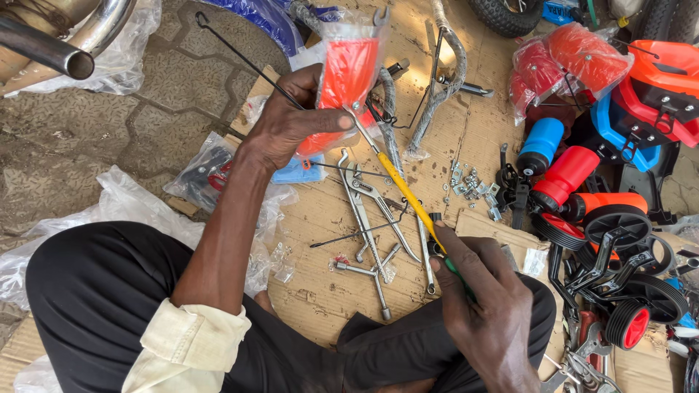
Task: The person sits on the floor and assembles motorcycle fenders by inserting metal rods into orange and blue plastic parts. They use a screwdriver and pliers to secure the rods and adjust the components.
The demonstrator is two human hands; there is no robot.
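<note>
Sitting on flattened cardboard with knees spread, the person works with both hands over a scatter of bicycle parts. The left hand, at about eleven o'clock from the middle of the view, has its fingers closed around an orange plastic part in a clear bag, and a thin black wire rod runs out from that grip toward ten o'clock. The right hand, at about five o'clock, has its fingers closed on the green grip of a yellow-shafted screwdriver. The shaft slants up toward eleven o'clock, and its metal tip meets the bagged orange part just beside the left thumb.

Between the two hands, on the cardboard, lie grey pliers with their handles apart, and a cross-shaped wrench sits below them at about six o'clock. A small heap of nuts and brackets lies at about two o'clock from the pliers. Farther toward three o'clock stand a blue bottle, a red bottle and small black training wheels with orange hubs. A chrome tube shows at ten o'clock, over paving stones.
</note>
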